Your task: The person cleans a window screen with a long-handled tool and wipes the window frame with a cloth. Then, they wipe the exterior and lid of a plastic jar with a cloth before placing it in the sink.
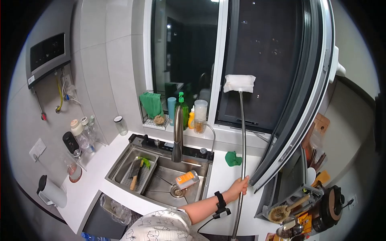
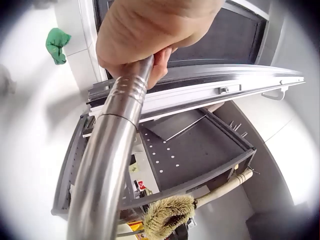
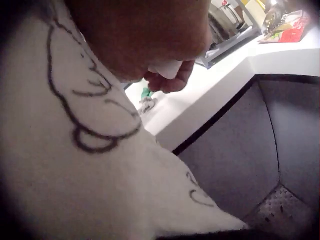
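My left hand grips a long metal pole over the counter right of the sink. In the left wrist view its curled fingers wrap the shaft just above a ringed joint. At the pole's top, a head wrapped in white cloth overlaps the dark window pane. My right hand shows only in the right wrist view, low beside the patterned shirt. Its fingers curl round a smooth white piece; the forearm and shirt hide the rest, so I cannot tell whether it belongs to the pole.
An opened window sash juts in at the right, above a rack with a bristle brush. A green cloth lies on the counter. The sink holds a knife and a container; bottles line the sill behind the faucet.
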Demonstrator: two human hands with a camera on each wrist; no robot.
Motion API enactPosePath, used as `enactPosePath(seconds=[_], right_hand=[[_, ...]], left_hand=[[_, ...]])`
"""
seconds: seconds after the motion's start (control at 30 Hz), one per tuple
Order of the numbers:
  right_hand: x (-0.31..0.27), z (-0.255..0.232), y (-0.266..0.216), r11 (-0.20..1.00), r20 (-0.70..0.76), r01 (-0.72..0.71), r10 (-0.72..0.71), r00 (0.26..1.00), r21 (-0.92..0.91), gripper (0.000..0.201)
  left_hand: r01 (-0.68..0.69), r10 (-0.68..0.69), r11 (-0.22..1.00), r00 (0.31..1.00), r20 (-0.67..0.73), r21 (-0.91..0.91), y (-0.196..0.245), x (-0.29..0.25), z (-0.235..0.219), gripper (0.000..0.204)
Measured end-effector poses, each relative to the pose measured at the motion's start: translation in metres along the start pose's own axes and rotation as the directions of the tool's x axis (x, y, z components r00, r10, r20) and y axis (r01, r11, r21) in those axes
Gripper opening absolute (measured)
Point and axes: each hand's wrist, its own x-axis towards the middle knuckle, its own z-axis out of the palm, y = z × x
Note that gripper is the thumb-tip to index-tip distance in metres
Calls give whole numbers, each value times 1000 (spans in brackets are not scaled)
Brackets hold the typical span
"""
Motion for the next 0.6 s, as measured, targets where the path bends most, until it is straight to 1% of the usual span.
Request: enactPosePath(seconds=[0.03,0.07,0.13,0.17,0.23,0.27,0.3,0.33,0.37,0.4,0.43,0.47,0.5,0.53,0.57,0.6], right_hand=[[1,6,12,994,-63,112,-111,992,7,48],[5,13,23,994,-68,111,-110,992,6,48],[10,22,36,992,-135,128,-127,983,-7,50],[10,21,34,992,-144,129,-128,981,-6,50],[8,19,27,988,-224,118,-138,965,-103,47],[7,14,19,988,-234,117,-137,962,-98,47],[6,4,4,959,-294,259,-281,914,-114,40],[4,-8,-12,909,-349,393,-416,840,-139,34],[3,-21,-28,839,-399,516,-539,742,-173,28],[2,-33,-39,751,-441,623,-645,624,-217,22],[2,-40,-41,648,-473,712,-733,488,-270,18],[22,-39,-30,650,-483,710,-729,484,-270,18],[57,-34,-17,614,-493,734,-754,435,-290,19],[75,-30,-8,575,-501,758,-776,384,-310,21],[73,-39,-26,773,-333,619,-551,765,141,23],[69,-56,-62,833,19,253,-301,953,491,25]], left_hand=[[1,0,1000,999,-36,21,2,-1,3,33],[1,0,1000,1000,-30,21,4,-3,7,33],[15,-14,1000,999,-32,22,9,-10,12,29],[13,-12,1000,1000,-23,25,8,-11,12,29],[-115,99,977,991,93,178,8,-16,11,29],[-117,99,976,990,104,183,12,-21,12,29],[-195,148,927,975,165,321,19,-29,12,28],[-275,187,851,955,231,447,27,-38,10,28],[-279,124,787,945,303,550,43,-48,4,35],[-348,120,653,925,362,673,57,-65,-1,40],[-413,106,495,902,418,764,69,-86,-5,46],[-380,-31,417,902,431,825,78,-110,-12,50],[-352,-167,328,892,421,877,86,-132,-23,56],[-312,-247,356,878,411,881,79,-154,-47,53],[-199,-386,341,862,330,919,67,-175,-78,51],[-104,-465,262,858,220,960,49,-199,-114,51]])
